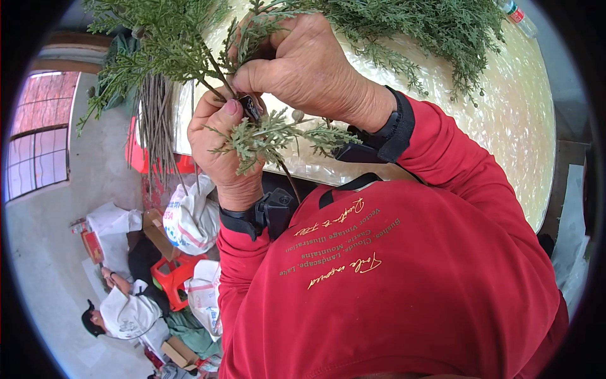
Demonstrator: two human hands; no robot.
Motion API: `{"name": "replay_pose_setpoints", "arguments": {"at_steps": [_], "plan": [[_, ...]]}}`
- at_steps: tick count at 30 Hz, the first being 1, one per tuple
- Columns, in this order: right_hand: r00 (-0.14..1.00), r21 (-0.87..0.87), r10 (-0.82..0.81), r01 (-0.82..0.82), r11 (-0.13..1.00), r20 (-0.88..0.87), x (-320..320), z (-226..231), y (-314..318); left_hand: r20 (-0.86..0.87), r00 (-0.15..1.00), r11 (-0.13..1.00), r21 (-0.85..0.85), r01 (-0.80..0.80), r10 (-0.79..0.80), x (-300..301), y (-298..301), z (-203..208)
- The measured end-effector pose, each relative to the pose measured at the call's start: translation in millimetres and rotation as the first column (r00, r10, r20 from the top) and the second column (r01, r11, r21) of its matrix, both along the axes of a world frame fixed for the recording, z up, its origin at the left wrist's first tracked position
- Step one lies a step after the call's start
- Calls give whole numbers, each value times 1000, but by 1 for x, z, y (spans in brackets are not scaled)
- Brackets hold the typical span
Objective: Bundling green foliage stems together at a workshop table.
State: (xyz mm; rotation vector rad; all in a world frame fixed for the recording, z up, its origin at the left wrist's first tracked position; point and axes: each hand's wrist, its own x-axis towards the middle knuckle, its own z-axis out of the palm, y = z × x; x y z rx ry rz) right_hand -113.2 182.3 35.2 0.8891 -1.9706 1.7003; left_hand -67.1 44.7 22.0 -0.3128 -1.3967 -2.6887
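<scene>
My left hand (218,142) is closed round the brown stem of a green cedar-like branch (167,44), its thumb pressed against the stem. The branch looks artificial, and its leafy sprays spread up and to the left. A dark band (251,108) shows on the stem beside that thumb. My right hand (306,66) pinches at the same branch just above, thumb and fingers together on a sprig (257,31); its fingertips are partly hidden. Below the hands, a paler leafy sprig (268,139) hangs over my left wrist.
A pile of green branches (435,38) lies on the pale shiny table (511,126), near a clear bottle (521,22). A bundle of thin brown stems (156,123) hangs over the left edge. Beyond are white sacks (189,218), a red stool (177,281) and another person (129,309).
</scene>
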Motion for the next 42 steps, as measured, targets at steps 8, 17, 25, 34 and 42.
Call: {"name": "replay_pose_setpoints", "arguments": {"at_steps": [8,17,25,34,42], "plan": [[991,73,-85,93,993,-100,-4,-5,3,-26,998,995,-77,-66,64,2,4,0],[836,-64,-270,273,960,-478,-5,-1,-4,-9,995,990,-98,-102,102,2,5,1],[760,87,-299,422,902,-577,3,-8,1,3,997,993,-90,-77,78,3,5,4],[666,17,-323,450,893,-673,-3,-5,1,-13,999,997,-62,-35,34,2,5,1],[732,9,-349,436,900,-585,5,-7,-4,-4,996,994,-68,-85,85,4,14,6]]}}
